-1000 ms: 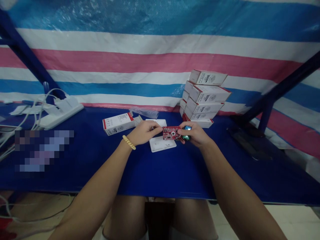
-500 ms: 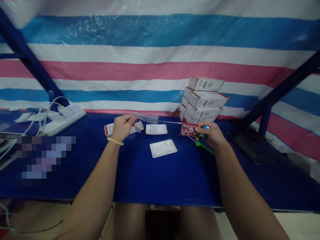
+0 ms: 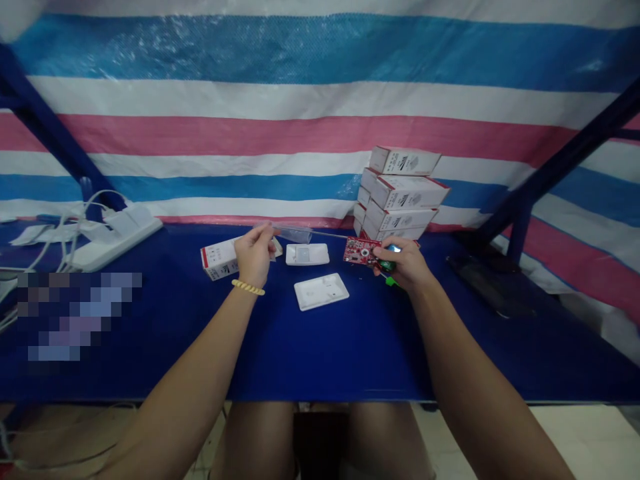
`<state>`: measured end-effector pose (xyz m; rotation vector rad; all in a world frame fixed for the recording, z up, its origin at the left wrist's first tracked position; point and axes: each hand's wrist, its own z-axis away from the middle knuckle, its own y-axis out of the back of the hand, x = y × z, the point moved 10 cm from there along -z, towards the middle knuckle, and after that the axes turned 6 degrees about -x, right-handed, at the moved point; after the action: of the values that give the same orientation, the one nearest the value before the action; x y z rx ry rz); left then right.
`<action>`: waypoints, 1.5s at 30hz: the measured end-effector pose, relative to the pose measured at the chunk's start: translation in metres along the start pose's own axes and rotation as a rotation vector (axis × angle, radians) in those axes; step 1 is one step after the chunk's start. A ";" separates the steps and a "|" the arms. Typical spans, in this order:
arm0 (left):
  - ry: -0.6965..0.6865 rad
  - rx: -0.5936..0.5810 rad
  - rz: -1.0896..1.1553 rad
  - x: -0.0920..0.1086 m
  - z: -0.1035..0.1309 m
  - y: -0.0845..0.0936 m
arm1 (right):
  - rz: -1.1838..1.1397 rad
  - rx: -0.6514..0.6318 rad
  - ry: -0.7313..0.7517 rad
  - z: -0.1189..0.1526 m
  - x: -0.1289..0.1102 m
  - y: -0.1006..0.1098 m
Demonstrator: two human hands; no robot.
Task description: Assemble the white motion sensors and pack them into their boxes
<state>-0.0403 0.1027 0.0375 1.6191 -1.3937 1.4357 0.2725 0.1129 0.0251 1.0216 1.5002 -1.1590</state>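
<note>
Red circuit board (image 3: 361, 251) is pinched in right hand (image 3: 403, 263) fingers while a clear plastic bag (image 3: 293, 233) is pinched by left hand (image 3: 255, 252); bagging step judged in hand, bag mouth needing opening next.

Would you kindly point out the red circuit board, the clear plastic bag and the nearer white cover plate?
red circuit board (image 3: 358, 250), head view, on its red face left of the fingers.
clear plastic bag (image 3: 295, 233), head view, on its middle.
nearer white cover plate (image 3: 321, 291), head view, on its flat middle.
</note>
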 end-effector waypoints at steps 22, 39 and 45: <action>-0.258 -0.771 -1.114 0.013 0.040 -0.071 | 0.126 -0.147 -0.132 0.001 0.019 -0.038; -0.519 -0.961 -1.235 -0.003 0.083 -0.103 | 0.241 -0.247 -0.389 0.013 0.048 -0.060; -0.607 -0.829 -1.154 0.007 0.081 -0.103 | 0.339 -0.199 -0.300 0.011 0.041 -0.061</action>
<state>0.0830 0.0588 0.0448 1.7543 -0.7880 -0.2890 0.2075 0.0926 -0.0046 0.8804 1.1281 -0.8586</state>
